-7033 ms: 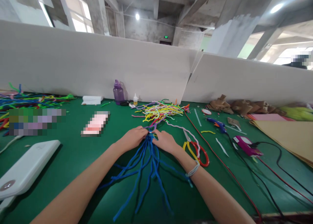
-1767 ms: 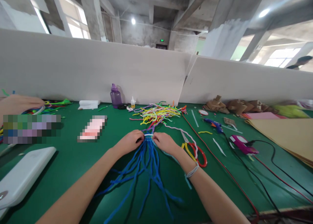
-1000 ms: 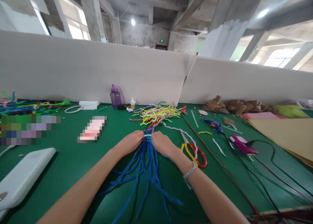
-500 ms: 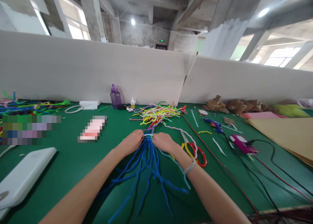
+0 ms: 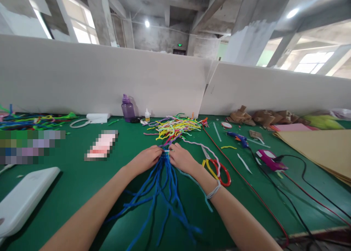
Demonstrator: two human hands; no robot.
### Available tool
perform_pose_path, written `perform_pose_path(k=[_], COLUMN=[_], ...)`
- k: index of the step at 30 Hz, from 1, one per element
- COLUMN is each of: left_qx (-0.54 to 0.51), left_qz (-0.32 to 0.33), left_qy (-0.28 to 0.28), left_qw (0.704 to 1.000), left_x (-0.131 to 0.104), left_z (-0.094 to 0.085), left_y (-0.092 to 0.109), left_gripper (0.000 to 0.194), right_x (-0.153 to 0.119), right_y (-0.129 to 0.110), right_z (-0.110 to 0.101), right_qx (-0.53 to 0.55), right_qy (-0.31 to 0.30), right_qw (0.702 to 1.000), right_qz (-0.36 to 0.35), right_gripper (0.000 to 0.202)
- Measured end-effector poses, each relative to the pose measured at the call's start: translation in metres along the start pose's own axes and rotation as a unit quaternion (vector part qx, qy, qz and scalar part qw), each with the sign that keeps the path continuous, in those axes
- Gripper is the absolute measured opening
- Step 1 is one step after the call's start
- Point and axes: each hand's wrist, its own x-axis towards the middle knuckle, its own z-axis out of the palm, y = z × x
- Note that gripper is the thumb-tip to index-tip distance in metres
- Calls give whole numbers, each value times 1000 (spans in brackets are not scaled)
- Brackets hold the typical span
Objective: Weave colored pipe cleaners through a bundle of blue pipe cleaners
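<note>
A bundle of blue fuzzy strands (image 5: 164,185) fans out toward me over the green table, with a narrow woven band at its top. My left hand (image 5: 149,156) pinches the band's left end, fingers closed. On the right end, my right hand (image 5: 179,156) is closed too, its fingertips close to the left ones. Beyond the hands lies a tangle of yellow, pink, white and purple strands (image 5: 175,127), joined to the band by purple and red ones. A light blue strand runs beneath my right wrist, which wears a pale grey loop.
Right of my hand lie red-handled scissors (image 5: 225,175), a blue glue gun (image 5: 238,138), a magenta box (image 5: 270,160) and cables. A purple bottle (image 5: 128,109) stands at the back. On the left are a white device (image 5: 29,196), a blurred pink-white item (image 5: 102,145) and more colored strands.
My hands have come slightly closer together on the band, and the right fingers have shifted inward over it. The blue strands have swung a little. The view has shifted slightly.
</note>
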Motion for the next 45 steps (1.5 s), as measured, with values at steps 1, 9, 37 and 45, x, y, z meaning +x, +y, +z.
perform_pose_path(k=[1, 9, 37, 45], left_qx=[-1, -6, -15, -39], left_qz=[1, -6, -48, -53], left_qy=[-2, -10, 27, 36], left_qw=[1000, 1000, 998, 997], left_x=[0, 2, 2, 5], left_z=[-1, -1, 10, 17], left_y=[0, 1, -1, -11], left_gripper=[17, 16, 12, 15], right_x=[1, 5, 10, 11], right_y=[0, 7, 11, 12], right_z=[0, 6, 18, 21], right_qx=[1, 58, 221, 247], right_qy=[14, 19, 76, 90], right_qw=[1000, 997, 972, 964], right_qz=[-20, -44, 22, 25], right_gripper=[13, 7, 29, 31])
